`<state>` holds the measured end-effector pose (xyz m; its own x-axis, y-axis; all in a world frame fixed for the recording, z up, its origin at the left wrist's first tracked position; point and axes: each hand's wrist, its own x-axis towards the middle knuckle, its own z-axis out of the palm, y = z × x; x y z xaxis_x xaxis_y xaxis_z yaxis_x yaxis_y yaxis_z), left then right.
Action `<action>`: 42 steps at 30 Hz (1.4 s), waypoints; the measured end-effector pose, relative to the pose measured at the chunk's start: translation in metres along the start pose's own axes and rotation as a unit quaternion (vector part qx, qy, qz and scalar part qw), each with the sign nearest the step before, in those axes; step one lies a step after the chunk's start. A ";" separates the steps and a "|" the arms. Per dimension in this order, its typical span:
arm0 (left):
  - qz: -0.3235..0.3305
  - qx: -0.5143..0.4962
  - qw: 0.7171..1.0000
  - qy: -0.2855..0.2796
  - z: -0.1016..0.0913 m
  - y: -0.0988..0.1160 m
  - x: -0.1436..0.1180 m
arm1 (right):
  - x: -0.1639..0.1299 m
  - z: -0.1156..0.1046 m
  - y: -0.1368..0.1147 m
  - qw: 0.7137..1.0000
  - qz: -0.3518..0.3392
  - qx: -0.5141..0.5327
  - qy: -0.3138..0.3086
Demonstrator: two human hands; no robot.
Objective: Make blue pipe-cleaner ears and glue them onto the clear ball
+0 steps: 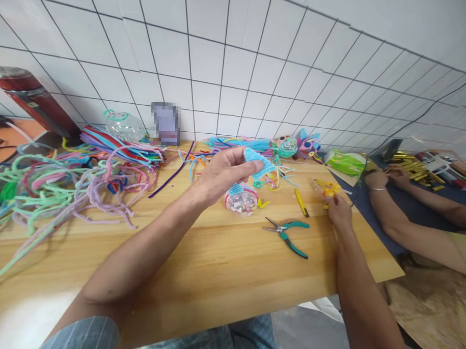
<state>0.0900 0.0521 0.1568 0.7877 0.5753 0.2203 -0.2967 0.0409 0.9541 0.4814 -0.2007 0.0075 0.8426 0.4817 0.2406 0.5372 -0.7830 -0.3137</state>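
Left hand (223, 174) around blue pipe-cleaner coil (258, 164).

The scene is seen from a single camera worn on the head, aimed forward and down over a wooden table (222, 260) toward a tiled wall (237, 57). The table is viewed from close above, at arm's length. No second view is given.
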 end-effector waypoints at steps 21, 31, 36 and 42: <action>0.105 0.295 0.942 -0.120 -0.001 -0.010 -0.002 | -0.117 -0.115 -0.247 0.874 -0.284 0.366 -0.147; 0.143 0.340 0.928 -0.046 0.003 -0.006 -0.003 | -0.112 -0.086 -0.235 0.853 -0.264 0.423 -0.155; 0.235 0.282 0.907 0.205 -0.015 -0.017 -0.007 | -0.105 -0.056 -0.233 0.874 -0.242 0.414 -0.082; 0.176 0.208 0.929 0.250 -0.030 -0.091 -0.034 | -0.103 -0.018 -0.229 0.880 -0.239 0.406 -0.064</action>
<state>0.0737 0.0535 0.0566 0.3020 0.8051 0.5104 -0.1716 -0.4808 0.8599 0.2706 -0.0785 0.0712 0.4820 0.7609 0.4344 0.6377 0.0354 -0.7695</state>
